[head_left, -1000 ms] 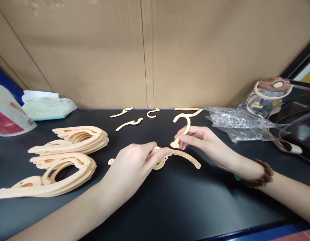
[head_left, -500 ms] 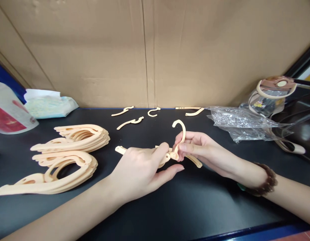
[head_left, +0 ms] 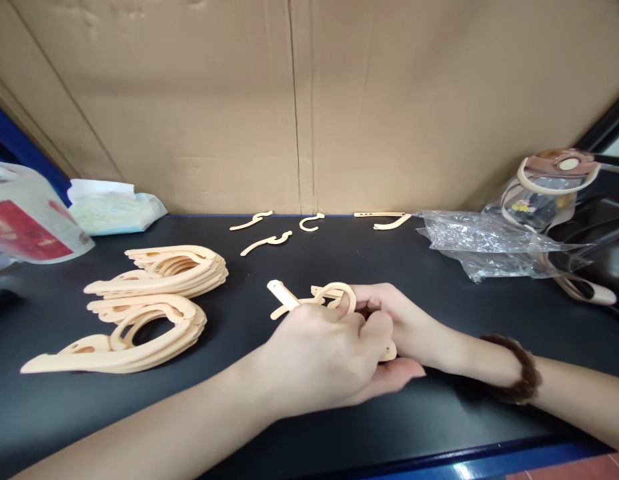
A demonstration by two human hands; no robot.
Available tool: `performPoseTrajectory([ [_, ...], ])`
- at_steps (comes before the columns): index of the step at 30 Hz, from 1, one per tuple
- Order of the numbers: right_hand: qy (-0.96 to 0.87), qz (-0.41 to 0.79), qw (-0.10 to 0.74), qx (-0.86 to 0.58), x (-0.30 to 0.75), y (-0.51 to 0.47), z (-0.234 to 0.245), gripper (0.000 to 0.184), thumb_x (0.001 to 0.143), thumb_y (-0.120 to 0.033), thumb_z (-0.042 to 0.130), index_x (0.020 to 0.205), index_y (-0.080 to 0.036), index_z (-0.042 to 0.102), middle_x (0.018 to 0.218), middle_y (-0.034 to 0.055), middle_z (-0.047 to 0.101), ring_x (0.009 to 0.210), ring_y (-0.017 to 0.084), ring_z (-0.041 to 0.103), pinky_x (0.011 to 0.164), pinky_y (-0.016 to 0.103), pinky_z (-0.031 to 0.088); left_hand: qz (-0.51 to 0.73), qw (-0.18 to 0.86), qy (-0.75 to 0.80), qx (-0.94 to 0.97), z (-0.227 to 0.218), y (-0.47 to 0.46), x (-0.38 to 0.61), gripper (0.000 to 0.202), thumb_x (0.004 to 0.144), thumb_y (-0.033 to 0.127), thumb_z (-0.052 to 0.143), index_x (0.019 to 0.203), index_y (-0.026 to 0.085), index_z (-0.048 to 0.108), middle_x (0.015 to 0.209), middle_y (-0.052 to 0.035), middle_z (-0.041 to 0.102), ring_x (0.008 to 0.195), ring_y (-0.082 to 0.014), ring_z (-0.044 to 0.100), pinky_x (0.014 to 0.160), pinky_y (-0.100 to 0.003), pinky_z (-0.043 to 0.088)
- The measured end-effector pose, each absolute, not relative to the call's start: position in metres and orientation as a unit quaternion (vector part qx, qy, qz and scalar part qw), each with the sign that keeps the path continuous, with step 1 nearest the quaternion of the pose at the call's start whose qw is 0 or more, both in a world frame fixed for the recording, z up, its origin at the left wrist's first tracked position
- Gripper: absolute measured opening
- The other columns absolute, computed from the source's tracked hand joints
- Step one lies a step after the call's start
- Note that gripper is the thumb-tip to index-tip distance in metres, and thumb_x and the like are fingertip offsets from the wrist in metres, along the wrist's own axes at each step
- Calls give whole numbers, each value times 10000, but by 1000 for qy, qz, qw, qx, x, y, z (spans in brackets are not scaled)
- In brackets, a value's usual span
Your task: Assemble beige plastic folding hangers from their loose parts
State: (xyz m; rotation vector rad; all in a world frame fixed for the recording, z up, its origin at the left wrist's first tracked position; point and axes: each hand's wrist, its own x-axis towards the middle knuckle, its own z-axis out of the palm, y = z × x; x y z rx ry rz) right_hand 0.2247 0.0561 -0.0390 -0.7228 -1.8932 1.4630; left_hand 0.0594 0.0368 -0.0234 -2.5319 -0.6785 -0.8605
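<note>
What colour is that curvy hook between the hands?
The curvy hook is pale peachy cream, seen best in the head view.

Left hand (head_left: 334,353) and right hand (head_left: 414,320): meet, gripping hanger parts (head_left: 283,295). Hanger stacks (head_left: 139,357), two: lie left on black table (head_left: 439,420). Loose pieces (head_left: 266,244), several: lie behind. Tissues (head_left: 119,217): back left. Plastic (head_left: 474,243), bottle (head_left: 544,193): right.

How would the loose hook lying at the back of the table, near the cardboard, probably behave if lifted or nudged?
It is likely stiff: the hook has a clean, unbuckled curve. It is probably light too, since it looks slim all along. Nudged, it would more likely slide or swivel than roll, as it seems to lie flat on the table.
</note>
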Motion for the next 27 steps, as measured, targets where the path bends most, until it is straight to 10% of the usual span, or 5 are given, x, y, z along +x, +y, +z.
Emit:
performPoseTrajectory([
  [9, -635, 591, 383, -317, 242, 70, -25, 109, 833, -278, 715, 863, -184, 667, 831, 3, 699, 709, 88, 596, 651, 197, 465, -313, 139, -320, -883, -17, 50, 30, 393, 843, 373, 625, 570, 175, 424, 407, 87, 418, 323, -57, 395, 384, -207, 213],
  [27, -632, 629, 299, -339, 241, 68, -32, 178, 850, -363, 680, 836, -186, 661, 732, -4, 625, 586, 79, 444, 465, 201, 279, -331, 205, -246, -888, -32, 59, 42, 292, 868, 323, 613, 628, 159, 637, 489, 44, 620, 386, -108, 567, 407, -242, 313],
])
